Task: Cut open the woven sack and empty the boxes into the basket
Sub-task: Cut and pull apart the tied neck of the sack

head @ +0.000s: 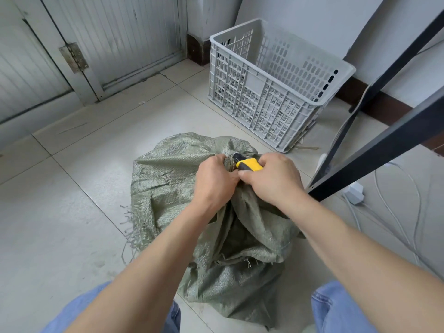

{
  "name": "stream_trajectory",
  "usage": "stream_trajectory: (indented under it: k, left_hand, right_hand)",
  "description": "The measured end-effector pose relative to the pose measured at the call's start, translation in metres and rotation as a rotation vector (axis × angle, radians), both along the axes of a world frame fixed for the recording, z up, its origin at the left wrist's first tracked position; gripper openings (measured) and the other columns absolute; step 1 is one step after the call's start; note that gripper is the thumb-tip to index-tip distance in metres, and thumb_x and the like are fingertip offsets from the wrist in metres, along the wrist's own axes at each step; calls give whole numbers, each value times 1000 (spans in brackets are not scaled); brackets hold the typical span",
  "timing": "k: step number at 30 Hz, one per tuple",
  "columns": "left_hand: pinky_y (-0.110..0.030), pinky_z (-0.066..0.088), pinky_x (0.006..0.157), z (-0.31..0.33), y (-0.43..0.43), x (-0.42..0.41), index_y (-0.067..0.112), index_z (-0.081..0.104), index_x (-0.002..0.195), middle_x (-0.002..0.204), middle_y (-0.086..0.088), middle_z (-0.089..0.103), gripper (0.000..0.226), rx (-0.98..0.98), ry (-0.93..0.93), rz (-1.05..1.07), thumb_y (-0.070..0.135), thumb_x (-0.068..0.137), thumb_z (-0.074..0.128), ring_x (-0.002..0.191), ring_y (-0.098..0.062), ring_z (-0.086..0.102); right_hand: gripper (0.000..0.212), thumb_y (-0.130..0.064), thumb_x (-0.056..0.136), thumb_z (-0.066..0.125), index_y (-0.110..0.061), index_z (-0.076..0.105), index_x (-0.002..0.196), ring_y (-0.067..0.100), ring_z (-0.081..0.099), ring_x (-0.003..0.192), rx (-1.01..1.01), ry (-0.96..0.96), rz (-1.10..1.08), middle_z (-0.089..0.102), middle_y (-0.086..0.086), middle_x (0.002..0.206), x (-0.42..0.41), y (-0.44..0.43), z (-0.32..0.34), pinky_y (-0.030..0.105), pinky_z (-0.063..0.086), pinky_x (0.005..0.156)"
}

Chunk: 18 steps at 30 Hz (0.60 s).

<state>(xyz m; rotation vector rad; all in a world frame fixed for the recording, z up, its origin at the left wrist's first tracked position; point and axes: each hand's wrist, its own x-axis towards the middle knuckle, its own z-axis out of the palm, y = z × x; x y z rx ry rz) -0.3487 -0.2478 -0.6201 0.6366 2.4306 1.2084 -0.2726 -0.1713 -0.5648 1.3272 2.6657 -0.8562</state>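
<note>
The right hand [274,179] grips a yellow-handled utility knife [248,163] at the bunched neck of the green woven sack [168,188], which the left hand [215,181] clutches. The sack sits on the tiled floor [72,212]; the grey plastic basket [271,92] stands farther right.

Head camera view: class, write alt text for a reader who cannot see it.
A person's left hand bunches the neck of a green woven sack on the tiled floor while the right hand holds a yellow-handled cutter against it. A grey slotted basket stands beyond.
</note>
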Motion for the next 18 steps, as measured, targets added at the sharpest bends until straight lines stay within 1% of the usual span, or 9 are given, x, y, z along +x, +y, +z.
stream_trajectory:
  k: [2, 4, 6, 7, 10, 11, 13, 15, 18]
  left_hand:
    - [-32, 36, 49, 0, -2, -6, 2, 62, 83, 60, -8, 56, 17, -11, 4, -6, 17, 75, 64, 61, -32, 49]
    - [-36, 47, 60, 0, -4, -12, 3, 66, 84, 71, -15, 66, 18, 5, 5, -19, 17, 73, 65, 72, -35, 61]
    - [-40, 50, 66, 1, -6, -17, 3, 67, 84, 77, -17, 69, 20, 6, 10, -31, 19, 72, 68, 78, -35, 64]
    - [-41, 52, 67, 1, -6, -18, 2, 68, 85, 78, -18, 70, 22, 1, 5, -33, 20, 72, 69, 80, -35, 65]
    - [-40, 51, 65, 0, -6, -20, -1, 67, 84, 78, -17, 70, 27, -6, -29, -33, 21, 69, 70, 76, -34, 64]
    - [-36, 48, 61, 0, -5, -19, -2, 66, 83, 74, -16, 68, 26, -9, -43, -32, 19, 69, 70, 70, -33, 60]
    - [-32, 38, 53, 1, -5, -17, -2, 64, 79, 67, -14, 61, 21, -11, -68, -29, 15, 68, 67, 61, -27, 48]
    - [-31, 33, 51, 1, -4, -14, -3, 63, 75, 62, -13, 55, 16, -10, -75, -25, 12, 68, 64, 60, -29, 44]
    - [-29, 36, 55, 0, -2, -9, -2, 62, 75, 65, -14, 56, 15, -32, -54, -16, 11, 69, 63, 75, -38, 59]
  right_hand:
    - [33, -41, 86, 63, -14, 58, 103, 33, 59, 101, 243, -69, 118, 64, 12, 107, 2, -5, 2, 32, 39, 72]
    - [31, -34, 91, 58, -14, 51, 113, 32, 58, 107, 462, -70, 234, 62, 9, 115, 7, -8, 3, 33, 37, 73]
    - [23, -24, 90, 57, -14, 51, 110, 30, 59, 102, 640, -30, 320, 61, 7, 110, 12, -9, 1, 33, 35, 69]
    - [22, -19, 86, 62, -13, 53, 105, 29, 61, 94, 710, -28, 348, 63, 7, 103, 14, -10, -2, 33, 38, 67]
    - [32, -11, 58, 84, -11, 60, 80, 28, 63, 62, 813, -14, 330, 64, 8, 70, 16, -12, -9, 28, 45, 51]
    - [33, -12, 58, 84, -11, 60, 80, 28, 63, 62, 812, -14, 332, 64, 8, 70, 16, -12, -9, 28, 45, 51]
    - [26, -18, 77, 72, -11, 58, 98, 30, 65, 82, 733, -64, 327, 66, 9, 91, 15, -12, -5, 32, 41, 61]
    - [27, -29, 87, 62, -13, 56, 108, 34, 60, 97, 519, -78, 250, 64, 10, 104, 12, -5, -5, 32, 34, 67]
    - [30, -42, 76, 72, -16, 59, 80, 32, 56, 84, 131, -70, 47, 60, 12, 86, 1, 7, -2, 29, 34, 57]
